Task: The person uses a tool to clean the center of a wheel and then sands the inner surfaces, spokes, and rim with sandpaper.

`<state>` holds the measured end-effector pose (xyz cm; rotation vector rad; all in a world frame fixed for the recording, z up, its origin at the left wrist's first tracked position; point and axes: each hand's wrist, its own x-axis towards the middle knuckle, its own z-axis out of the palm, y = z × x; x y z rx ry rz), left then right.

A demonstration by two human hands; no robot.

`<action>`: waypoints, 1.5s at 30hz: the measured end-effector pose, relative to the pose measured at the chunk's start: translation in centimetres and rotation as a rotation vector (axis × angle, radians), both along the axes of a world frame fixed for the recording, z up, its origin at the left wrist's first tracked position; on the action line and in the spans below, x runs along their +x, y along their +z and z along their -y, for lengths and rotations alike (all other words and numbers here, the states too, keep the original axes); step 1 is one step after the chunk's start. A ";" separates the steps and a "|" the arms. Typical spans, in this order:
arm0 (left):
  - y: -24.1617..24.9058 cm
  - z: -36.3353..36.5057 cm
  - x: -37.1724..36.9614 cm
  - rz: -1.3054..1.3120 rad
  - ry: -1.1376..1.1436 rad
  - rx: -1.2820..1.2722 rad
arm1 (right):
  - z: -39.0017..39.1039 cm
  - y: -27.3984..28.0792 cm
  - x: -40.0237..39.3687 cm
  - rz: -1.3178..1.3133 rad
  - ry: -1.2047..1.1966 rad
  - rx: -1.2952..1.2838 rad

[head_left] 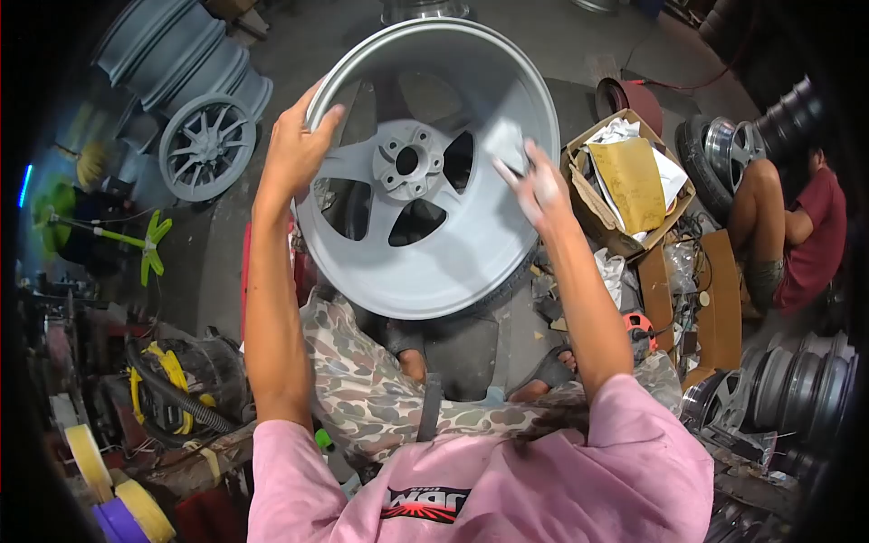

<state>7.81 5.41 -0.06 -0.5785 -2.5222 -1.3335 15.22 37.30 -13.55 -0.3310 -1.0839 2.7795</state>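
Observation:
A large light-grey wheel rim (430, 271) stands tilted in front of my knees, its hub with several bolt holes facing me. My left hand (303, 140) grips the rim's upper left edge, thumb over the inside and fingers behind. At the inner right wall, my right hand (534, 185) holds a pale sheet (507, 147) against the barrel. White dust covers its fingers, which are partly bent.
Grey rims (208, 147) are stacked at the upper left, near a green fan (149, 242). A cardboard box (683, 204) with papers stands right of the wheel. A person (810, 235) sits at the far right, near tyres and more rims (797, 385).

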 end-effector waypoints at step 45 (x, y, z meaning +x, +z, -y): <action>0.6 -1.4 1.2 0.059 0.073 0.007 | 2.4 -3.3 -9.3 -0.444 -0.301 1.572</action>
